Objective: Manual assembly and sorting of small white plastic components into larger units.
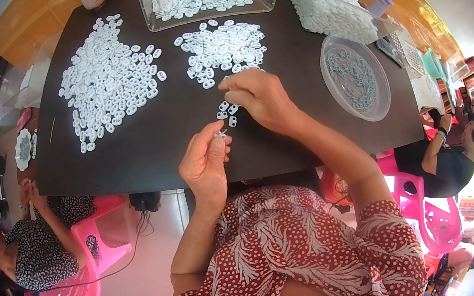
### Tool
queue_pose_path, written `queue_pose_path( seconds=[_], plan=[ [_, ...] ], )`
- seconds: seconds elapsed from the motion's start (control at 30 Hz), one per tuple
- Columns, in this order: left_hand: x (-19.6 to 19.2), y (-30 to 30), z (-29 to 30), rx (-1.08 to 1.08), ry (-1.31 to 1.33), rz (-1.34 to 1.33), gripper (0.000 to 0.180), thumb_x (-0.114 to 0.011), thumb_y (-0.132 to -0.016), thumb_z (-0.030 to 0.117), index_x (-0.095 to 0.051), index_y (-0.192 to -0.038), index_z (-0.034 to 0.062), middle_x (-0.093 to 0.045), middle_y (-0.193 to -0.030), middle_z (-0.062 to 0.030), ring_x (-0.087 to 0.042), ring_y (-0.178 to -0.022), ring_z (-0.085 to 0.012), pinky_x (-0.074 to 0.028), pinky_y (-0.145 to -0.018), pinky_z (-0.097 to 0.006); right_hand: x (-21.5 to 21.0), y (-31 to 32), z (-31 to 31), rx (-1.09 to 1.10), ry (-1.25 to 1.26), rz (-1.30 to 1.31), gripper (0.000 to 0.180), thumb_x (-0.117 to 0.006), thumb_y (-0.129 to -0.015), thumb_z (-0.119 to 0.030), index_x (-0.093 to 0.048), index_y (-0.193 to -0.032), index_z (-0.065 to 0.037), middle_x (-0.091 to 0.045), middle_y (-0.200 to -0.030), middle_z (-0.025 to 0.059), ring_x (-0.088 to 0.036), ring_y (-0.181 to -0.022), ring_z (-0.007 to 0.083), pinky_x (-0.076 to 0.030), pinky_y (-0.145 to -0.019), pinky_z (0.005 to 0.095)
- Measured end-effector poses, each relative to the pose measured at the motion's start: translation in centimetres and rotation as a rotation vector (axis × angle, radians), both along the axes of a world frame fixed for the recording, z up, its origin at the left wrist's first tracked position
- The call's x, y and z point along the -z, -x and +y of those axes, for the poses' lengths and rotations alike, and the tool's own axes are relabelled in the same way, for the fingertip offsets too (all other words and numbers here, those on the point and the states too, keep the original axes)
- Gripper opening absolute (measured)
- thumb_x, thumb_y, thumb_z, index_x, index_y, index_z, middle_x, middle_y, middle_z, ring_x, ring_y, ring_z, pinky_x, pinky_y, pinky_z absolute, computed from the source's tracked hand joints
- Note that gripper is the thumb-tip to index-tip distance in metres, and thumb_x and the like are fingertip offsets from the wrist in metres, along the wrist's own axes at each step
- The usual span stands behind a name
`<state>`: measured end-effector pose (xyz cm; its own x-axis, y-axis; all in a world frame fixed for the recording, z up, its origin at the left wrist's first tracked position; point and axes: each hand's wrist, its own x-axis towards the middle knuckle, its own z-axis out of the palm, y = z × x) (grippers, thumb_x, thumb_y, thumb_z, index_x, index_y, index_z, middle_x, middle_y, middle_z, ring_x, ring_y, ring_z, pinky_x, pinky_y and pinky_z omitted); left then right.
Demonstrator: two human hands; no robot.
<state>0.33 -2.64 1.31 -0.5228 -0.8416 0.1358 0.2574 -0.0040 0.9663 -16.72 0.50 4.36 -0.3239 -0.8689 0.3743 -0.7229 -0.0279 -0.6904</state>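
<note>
My left hand (203, 160) pinches a small white plastic piece (222, 135) between thumb and fingertips, near the table's front edge. A thin grey bit sticks up from that piece. Just beyond it lie several loose white two-hole pieces (233, 121). My right hand (263, 97) is above the table to their right, its fingers curled and pressed together by the near edge of a small pile of white pieces (223, 47). Whatever those fingers hold, if anything, is too small to make out.
A larger white pile (108, 75) spreads at left. Behind stands a clear bin (213, 19) of white pieces; another heap (330, 11) fills a clear container at right. A round tub (383, 94) holds small grey-green parts. People sit on pink chairs (89, 284) at both sides.
</note>
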Motion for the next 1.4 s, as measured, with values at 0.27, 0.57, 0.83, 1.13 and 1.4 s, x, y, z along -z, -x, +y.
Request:
queue_pose_path(
  seconds=[0.27,0.57,0.83,1.13,1.4],
  plan=[
    [0.2,-0.5,-0.5,-0.04,-0.059,0.044,0.019,-0.058,-0.09,0.005,-0.062,-0.107,-0.0032,-0.063,-0.082,-0.0076,-0.052,-0.063,-0.0076,-0.044,-0.057,-0.02,3.5,1.6,-4.7,0.013,0.054,0.623,0.007,-0.067,-0.071,-0.007,-0.062,-0.076,-0.008,-0.052,-0.069,0.0095,-0.051,-0.068,0.0281,-0.042,-0.059,0.0387],
    [-0.1,-0.5,-1.0,-0.051,-0.135,0.085,0.019,-0.059,-0.088,0.004,-0.062,-0.106,-0.0034,-0.064,-0.082,-0.0089,-0.053,-0.062,-0.0085,-0.044,-0.055,-0.02,2.3,0.6,-4.3,-0.074,0.069,0.574,0.016,-0.068,-0.068,-0.003,-0.055,-0.078,-0.004,-0.052,-0.073,0.0116,-0.051,-0.072,0.0297,-0.042,-0.062,0.04],
    [-0.3,-0.4,-1.2,-0.003,-0.182,0.125,0.02,-0.058,-0.089,0.005,-0.061,-0.107,-0.0029,-0.063,-0.083,-0.0078,-0.055,-0.067,-0.0082,-0.045,-0.057,-0.019,-0.4,-0.3,-1.5,-0.163,-0.212,-0.385,0.011,-0.064,-0.076,-0.006,-0.063,-0.086,-0.001,-0.059,-0.067,0.0053,-0.057,-0.064,0.0118,-0.045,-0.058,0.0267],
    [-0.6,0.8,-0.7,0.045,-0.256,0.284,0.019,-0.057,-0.089,0.003,-0.059,-0.105,-0.0067,-0.065,-0.084,-0.0119,-0.058,-0.065,-0.0128,-0.048,-0.057,-0.024,-1.7,-1.5,1.8,-0.211,-0.244,-0.885,0.02,-0.064,-0.084,-0.013,-0.064,-0.098,0.0,-0.063,-0.077,0.0007,-0.056,-0.068,0.005,-0.043,-0.06,0.0193],
    [-1.2,1.2,0.2,0.101,-0.356,0.32,0.018,-0.056,-0.089,0.002,-0.059,-0.104,-0.007,-0.065,-0.084,-0.0137,-0.059,-0.064,-0.0149,-0.049,-0.057,-0.026,-0.5,-2.0,3.1,-0.212,-0.042,-0.953,0.013,-0.061,-0.084,-0.009,-0.065,-0.093,0.0,-0.064,-0.076,0.0014,-0.054,-0.067,0.0042,-0.042,-0.058,0.0191]
  ],
)
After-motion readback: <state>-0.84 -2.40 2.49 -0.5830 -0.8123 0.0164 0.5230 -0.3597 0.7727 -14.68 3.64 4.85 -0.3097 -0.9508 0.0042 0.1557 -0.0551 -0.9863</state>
